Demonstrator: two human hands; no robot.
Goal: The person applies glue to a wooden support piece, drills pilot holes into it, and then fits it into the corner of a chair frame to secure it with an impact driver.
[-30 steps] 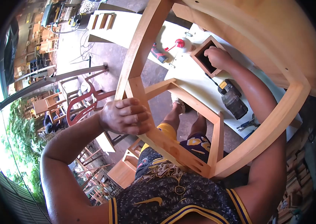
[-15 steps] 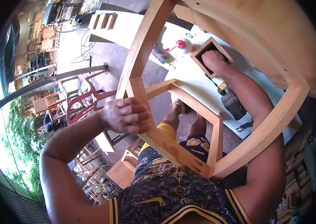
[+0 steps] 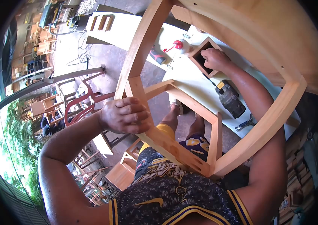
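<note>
My left hand (image 3: 125, 115) is wrapped round a rail of the large wooden frame (image 3: 140, 56), which stands tilted in front of my chest. My right arm reaches through the frame's opening. At its end my right hand (image 3: 216, 59) is closed over the edge of a small open wooden box (image 3: 200, 56); whatever its fingers pinch is too small to make out. That box sits on the white tabletop (image 3: 189, 75). Near my right forearm lies a dark power tool (image 3: 231, 99) with a yellow part.
A white bottle with a red cap (image 3: 178, 44) and a red-grey tool (image 3: 158, 56) are on the tabletop. Metal pliers (image 3: 246, 124) lie nearer me. A reddish chair frame (image 3: 87, 99) stands at left. Stacked wood pieces (image 3: 297, 183) are at lower right.
My right hand has risen out of the small box to its near right edge, its fingers now showing closed. My left hand keeps its grip on the frame. The view has shifted slightly.
</note>
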